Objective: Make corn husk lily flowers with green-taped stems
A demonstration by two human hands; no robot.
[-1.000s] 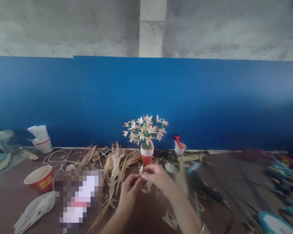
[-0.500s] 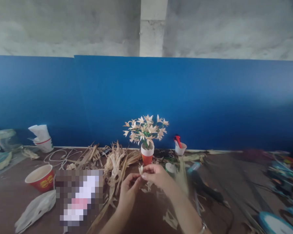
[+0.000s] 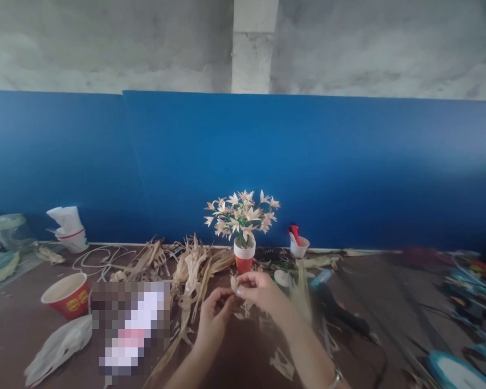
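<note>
A small pale husk flower (image 3: 234, 282) stands up between my fingertips, in front of a red and white paper cup (image 3: 243, 261). My right hand (image 3: 259, 289) pinches it from the right side. My left hand (image 3: 217, 309) is closed in a pinch just below, its fingertips meeting the flower's base; any thin stem there is too small to make out. Out of the cup rises a bunch of finished cream flowers (image 3: 245, 213) with green stems. Scraps of husk (image 3: 247, 308) lie on the table under my hands.
Dry corn husks (image 3: 192, 270) are heaped left of the cup. A red paper bowl (image 3: 67, 295) and a plastic bag (image 3: 60, 348) lie at the left. To the right are a small white cup (image 3: 299, 247), a dark tool (image 3: 344, 316) and a blue-rimmed round thing (image 3: 456, 370).
The husk flower has turned slightly between my fingertips, and its petals now face a little differently. My hands have stayed nearly in place.
</note>
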